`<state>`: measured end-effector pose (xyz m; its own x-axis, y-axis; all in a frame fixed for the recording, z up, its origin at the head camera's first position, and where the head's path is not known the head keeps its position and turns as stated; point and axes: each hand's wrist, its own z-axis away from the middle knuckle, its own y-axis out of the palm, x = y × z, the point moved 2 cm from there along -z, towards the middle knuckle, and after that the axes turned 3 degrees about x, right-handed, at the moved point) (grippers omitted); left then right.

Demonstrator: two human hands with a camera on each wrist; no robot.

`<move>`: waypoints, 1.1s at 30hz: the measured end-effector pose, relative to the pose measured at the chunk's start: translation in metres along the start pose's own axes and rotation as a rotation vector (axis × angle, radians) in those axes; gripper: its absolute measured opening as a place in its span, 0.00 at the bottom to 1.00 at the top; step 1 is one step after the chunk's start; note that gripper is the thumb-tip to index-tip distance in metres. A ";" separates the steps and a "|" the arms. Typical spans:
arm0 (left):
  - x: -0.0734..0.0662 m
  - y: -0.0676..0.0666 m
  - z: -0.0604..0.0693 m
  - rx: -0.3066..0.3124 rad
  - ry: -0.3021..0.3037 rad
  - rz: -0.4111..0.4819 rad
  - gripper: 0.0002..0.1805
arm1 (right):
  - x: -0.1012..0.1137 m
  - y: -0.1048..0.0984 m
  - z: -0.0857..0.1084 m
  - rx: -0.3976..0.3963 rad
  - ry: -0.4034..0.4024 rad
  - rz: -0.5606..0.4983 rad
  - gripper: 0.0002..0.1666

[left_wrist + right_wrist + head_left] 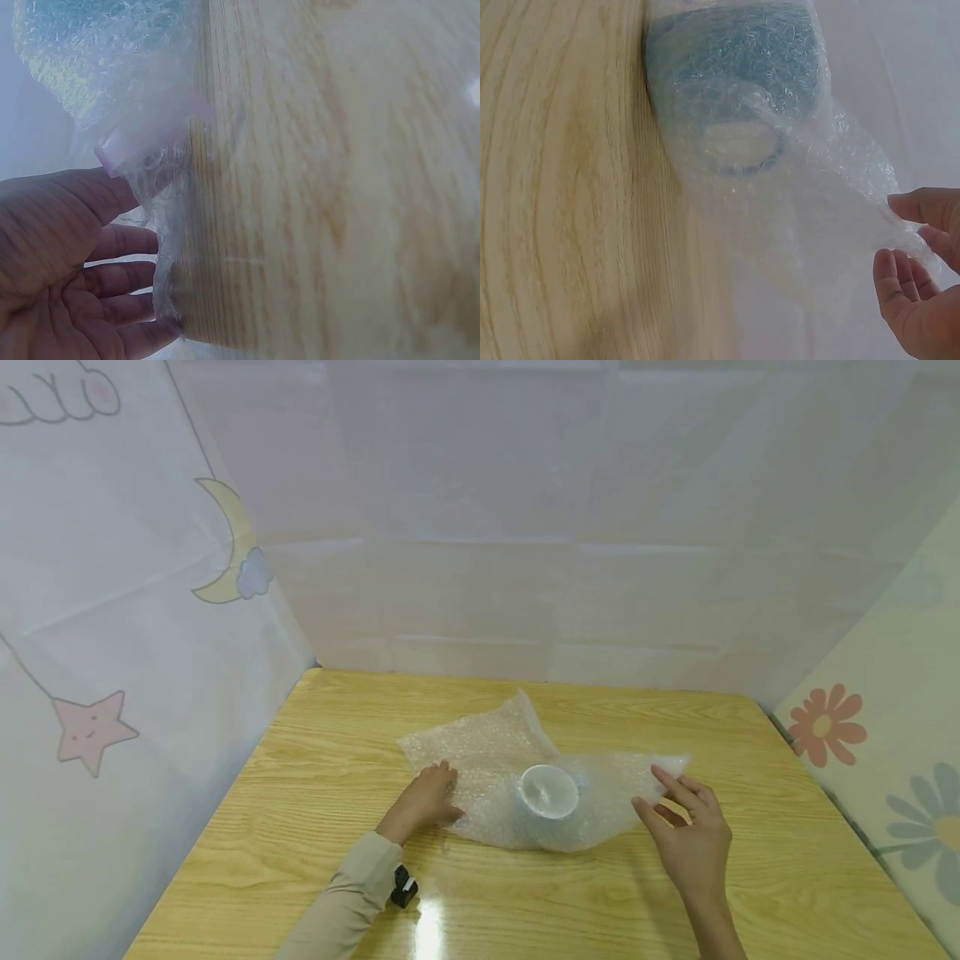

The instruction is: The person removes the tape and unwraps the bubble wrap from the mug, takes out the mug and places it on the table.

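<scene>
A pale blue mug (549, 792) with a white inside stands upright in a sheet of bubble wrap (487, 752), partly covered by it. In the right wrist view, the mug's blue side (735, 56) and handle (742, 171) show through the film. The left hand (429, 797) rests on the wrap's left part, thumb near its front edge; in the left wrist view its fingertips touch the film's edge. At the opposite end, the right hand (693, 831) holds the wrap's raised corner between thumb and fingers.
All this lies on a wood-grain table (330, 760). A small black object (403, 887) is beside the left sleeve. Printed cloth walls (465, 568) with a moon, a star and flowers stand at the back and both sides.
</scene>
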<state>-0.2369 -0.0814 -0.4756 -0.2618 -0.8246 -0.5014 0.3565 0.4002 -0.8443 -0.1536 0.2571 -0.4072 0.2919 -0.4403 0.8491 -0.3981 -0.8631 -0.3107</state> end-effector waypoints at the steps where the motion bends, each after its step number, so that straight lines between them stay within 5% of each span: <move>1: 0.000 0.000 0.000 0.000 0.001 -0.002 0.38 | -0.001 0.000 0.000 0.001 0.012 0.008 0.29; 13: -0.001 -0.001 0.000 0.000 0.007 -0.017 0.38 | -0.011 -0.004 -0.001 0.038 0.208 0.064 0.36; 33: 0.003 0.003 0.000 -0.009 0.033 -0.055 0.39 | -0.031 -0.003 0.005 0.204 0.300 0.127 0.44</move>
<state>-0.2365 -0.0831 -0.4797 -0.3106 -0.8316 -0.4604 0.3331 0.3584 -0.8721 -0.1573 0.2720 -0.4345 -0.0285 -0.4809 0.8763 -0.2248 -0.8512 -0.4744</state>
